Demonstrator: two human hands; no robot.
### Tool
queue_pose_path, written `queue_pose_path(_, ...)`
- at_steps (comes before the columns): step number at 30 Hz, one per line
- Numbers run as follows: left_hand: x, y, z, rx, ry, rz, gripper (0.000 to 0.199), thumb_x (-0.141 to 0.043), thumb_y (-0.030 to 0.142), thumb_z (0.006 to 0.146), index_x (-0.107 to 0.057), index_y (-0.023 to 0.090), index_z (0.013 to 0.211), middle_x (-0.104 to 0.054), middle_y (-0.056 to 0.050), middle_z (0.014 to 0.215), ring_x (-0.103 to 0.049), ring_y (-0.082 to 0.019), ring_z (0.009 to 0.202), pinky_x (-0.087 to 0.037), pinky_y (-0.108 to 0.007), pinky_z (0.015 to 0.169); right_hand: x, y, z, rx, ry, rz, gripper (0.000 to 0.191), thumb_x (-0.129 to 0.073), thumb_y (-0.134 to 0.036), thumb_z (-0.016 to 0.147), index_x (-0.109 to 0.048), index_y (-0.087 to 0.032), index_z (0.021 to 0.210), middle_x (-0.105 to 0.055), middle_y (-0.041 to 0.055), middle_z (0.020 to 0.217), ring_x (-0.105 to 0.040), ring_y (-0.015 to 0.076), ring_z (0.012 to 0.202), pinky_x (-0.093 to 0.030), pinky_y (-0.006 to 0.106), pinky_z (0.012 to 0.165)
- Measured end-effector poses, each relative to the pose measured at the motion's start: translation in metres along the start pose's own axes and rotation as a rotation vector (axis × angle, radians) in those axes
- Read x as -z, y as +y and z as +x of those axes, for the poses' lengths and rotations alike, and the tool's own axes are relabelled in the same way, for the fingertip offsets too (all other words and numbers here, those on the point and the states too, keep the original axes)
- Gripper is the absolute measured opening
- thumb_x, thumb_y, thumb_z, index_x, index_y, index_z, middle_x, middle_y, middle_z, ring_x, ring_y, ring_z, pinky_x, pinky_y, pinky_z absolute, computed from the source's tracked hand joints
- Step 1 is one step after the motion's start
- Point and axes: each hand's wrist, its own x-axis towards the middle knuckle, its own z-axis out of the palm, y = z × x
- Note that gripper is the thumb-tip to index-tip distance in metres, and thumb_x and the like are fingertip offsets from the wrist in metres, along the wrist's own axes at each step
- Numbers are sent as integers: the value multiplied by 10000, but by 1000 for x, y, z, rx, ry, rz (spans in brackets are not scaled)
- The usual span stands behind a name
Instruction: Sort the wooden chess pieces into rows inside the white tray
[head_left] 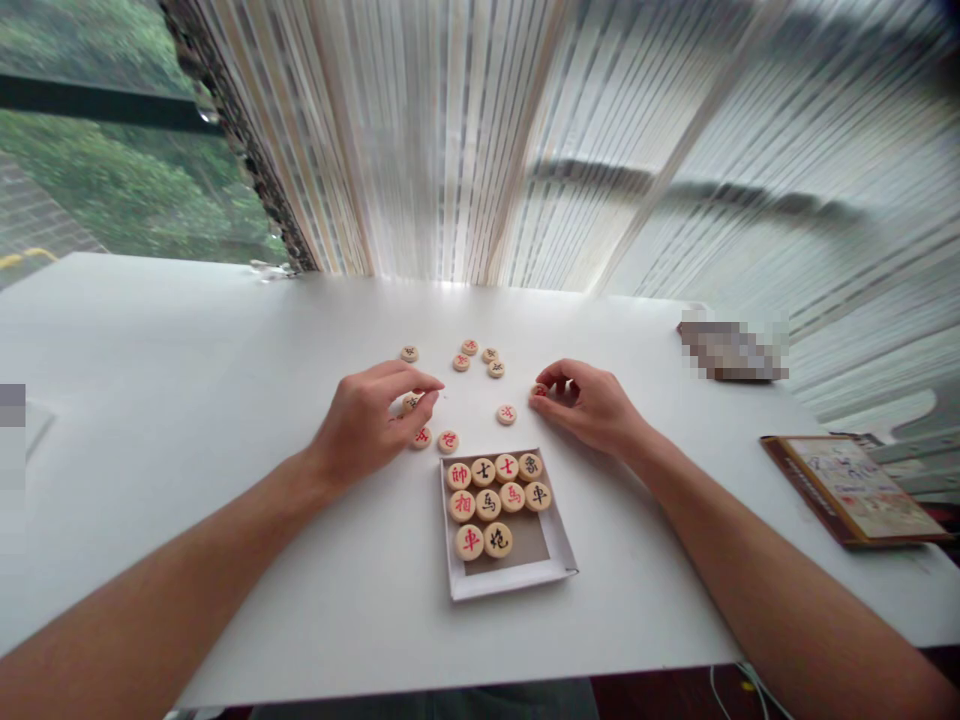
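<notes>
A shallow white box [514, 577] holds rows of round wooden Chinese chess pieces with red or black characters, with bare floor at its front right. Beyond it, my left hand [371, 412] is held over loose pieces, thumb and forefinger slightly apart and nothing visible between the tips. A black-marked piece [410, 403] shows through the gap of those fingers. Just below them lie a red-marked piece [421, 438] and another red piece [448, 441]. My right hand [589, 405] pinches a red-marked Chinese chess piece [538, 391] at the table surface. To its left is a single red piece [507, 414].
Farther back on the white table [300, 610] lie several loose pieces, among them a red one [469, 347] and a black one [409, 353]. A brown-edged book or box [855, 490] is at the right, with a blurred-out object [731, 352] behind it. Striped curtains [450, 140] hang behind.
</notes>
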Motion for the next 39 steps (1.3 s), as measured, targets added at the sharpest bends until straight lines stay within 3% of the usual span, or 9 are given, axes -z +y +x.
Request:
queue_pose_path(4,0,0,1,-5,11,-9,159,-652,166,968,-810,159,961,-830,-74,938,-786,-204,859,-589,-303,821,-1,0,-1,-21,55,65,134,-820,-326,809,-755,-221,861,-740,16,770,-557,166,641,-459,326,654)
queue_pose_path(7,-1,2,1,7,19,-14,163,-646,176,969,-808,170,961,-829,-72,931,-781,-203,839,-589,-306,796,-2,0,-1,-47,105,159,176,-823,-342,818,-796,-220,943,-737,17,768,-557,168,641,-464,335,649)
queue_pose_path(11,-3,5,2,10,37,-32,155,-654,173,962,-808,167,954,-827,-71,912,-775,-198,808,-584,-305,766,-5,-7,-4,-124,139,373,273,-849,-405,820,-813,-204,1001,-762,45,824,-664,190,716,-532,347,680)
queue_pose_path(17,-10,17,4,33,51,-106,143,-675,167,946,-818,156,953,-833,-78,902,-776,-197,815,-598,-318,795,-9,-35,-10,-282,71,750,398,-937,-474,748,-751,-201,970,-790,51,845,-807,249,789,-637,380,735)
queue_pose_path(21,-15,28,13,140,-7,-239,132,-703,203,927,-829,169,947,-843,-67,891,-775,-194,796,-613,-307,757,-12,-52,-15,-319,0,924,456,-968,-465,718,-795,-206,1050,-786,33,842,-795,230,790,-629,374,755)
queue_pose_path(25,-25,35,26,307,-109,-512,159,-770,281,896,-837,163,979,-855,-74,914,-791,-204,784,-645,-310,732,-17,-58,-17,-329,-20,1021,377,-996,-405,696,-849,-207,982,-802,42,837,-708,169,729,-565,307,670)
queue_pose_path(33,-51,36,38,335,-134,-741,214,-792,319,903,-822,116,965,-839,-120,886,-804,-204,766,-666,-293,705,-18,-59,-18,-375,-33,1120,352,-997,-412,699,-868,-212,958,-853,72,927,-786,221,819,-633,436,897)
queue_pose_path(39,-53,30,36,389,-169,-855,217,-828,309,889,-819,104,961,-837,-112,838,-795,-194,717,-670,-288,675,-18,-59,-19,-407,-9,1125,302,-1001,-373,716,-868,-214,936,-860,72,909,-815,225,826,-660,404,874)
